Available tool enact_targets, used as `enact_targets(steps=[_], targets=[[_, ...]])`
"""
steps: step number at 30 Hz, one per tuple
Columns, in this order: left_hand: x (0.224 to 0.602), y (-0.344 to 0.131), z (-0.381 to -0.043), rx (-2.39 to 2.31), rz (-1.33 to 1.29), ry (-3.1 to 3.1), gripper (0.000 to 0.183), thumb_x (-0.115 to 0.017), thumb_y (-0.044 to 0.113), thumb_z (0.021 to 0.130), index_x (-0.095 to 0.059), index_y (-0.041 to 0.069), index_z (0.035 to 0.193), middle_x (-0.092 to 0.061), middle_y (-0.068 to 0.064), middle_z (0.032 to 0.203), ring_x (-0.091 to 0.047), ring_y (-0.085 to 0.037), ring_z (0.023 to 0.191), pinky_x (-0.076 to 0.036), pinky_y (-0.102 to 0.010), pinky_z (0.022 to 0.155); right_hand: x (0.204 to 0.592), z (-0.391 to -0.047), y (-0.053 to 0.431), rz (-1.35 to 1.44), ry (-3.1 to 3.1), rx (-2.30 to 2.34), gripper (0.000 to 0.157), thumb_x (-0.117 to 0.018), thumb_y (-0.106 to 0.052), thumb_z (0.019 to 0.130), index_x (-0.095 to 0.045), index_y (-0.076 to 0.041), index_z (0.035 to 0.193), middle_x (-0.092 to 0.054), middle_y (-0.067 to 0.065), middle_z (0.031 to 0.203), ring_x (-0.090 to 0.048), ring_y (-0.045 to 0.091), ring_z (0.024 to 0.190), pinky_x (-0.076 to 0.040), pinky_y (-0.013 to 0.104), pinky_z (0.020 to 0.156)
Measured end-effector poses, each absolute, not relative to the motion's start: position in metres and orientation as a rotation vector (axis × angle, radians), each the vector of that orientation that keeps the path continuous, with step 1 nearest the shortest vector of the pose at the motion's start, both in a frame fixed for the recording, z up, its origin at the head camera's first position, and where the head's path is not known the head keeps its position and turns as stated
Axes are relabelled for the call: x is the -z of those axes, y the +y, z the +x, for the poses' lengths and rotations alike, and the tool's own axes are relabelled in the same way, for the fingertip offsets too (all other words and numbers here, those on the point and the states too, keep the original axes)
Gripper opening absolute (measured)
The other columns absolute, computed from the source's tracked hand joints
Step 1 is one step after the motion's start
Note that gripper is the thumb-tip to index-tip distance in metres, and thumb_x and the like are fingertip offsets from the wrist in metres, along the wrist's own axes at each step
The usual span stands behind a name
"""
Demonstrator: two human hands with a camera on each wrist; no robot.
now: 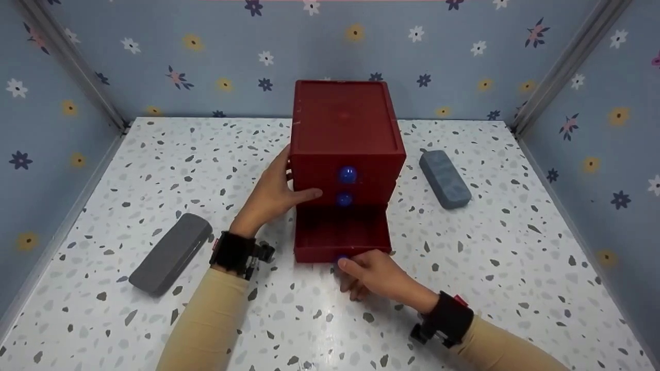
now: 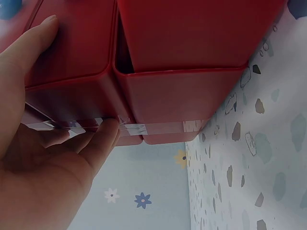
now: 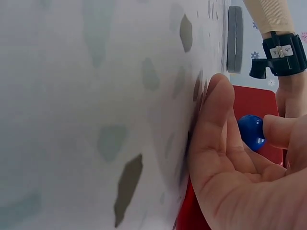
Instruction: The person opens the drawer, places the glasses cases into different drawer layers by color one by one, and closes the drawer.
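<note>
A red cabinet of small drawers (image 1: 345, 118) stands upright with blue round knobs on its front. Its bottom drawer (image 1: 314, 255) is pulled out, and no contents show in the part I can see. My left hand (image 1: 268, 196) holds the cabinet's left side, thumb across the front of a closed drawer and fingers along the side wall (image 2: 76, 100). Low at the front, my right hand (image 1: 379, 275) pinches the bottom drawer's blue knob (image 3: 250, 132) between thumb and fingers. In the head view this knob is mostly hidden by the thumb.
On the speckled white table (image 1: 495, 268), a dark grey oblong case (image 1: 170, 255) lies to the left. A blue-grey oblong case (image 1: 445, 179) lies right of the cabinet. Flower-patterned panels (image 1: 206, 62) enclose the back and sides.
</note>
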State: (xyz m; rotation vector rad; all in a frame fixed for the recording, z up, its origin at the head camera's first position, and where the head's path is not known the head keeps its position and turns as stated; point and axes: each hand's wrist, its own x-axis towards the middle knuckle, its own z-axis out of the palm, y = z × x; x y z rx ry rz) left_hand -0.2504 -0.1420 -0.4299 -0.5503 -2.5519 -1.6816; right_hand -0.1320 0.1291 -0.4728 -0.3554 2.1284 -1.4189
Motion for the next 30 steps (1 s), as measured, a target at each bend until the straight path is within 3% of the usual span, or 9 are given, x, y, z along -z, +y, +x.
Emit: enact_targets(steps=[30], targets=[[0.429, -0.143, -0.248, 1.658, -0.563, -2.547, 0.104, -0.094, 0.041, 0.082, -0.032, 0.032, 0.165, -0.052, 0.006, 0.151, -0.054, -0.013, 0.136, -0.051, -0.037, 0.11, 0.474, -0.1, 0.13, -0.352, 2.135, 1.433, 0.042, -0.061, -0.038, 0.11, -0.078, -0.003, 0.095, -0.077, 0.01, 0.081, -0.073, 0.026, 0.062, -0.062, 0.038, 0.055]])
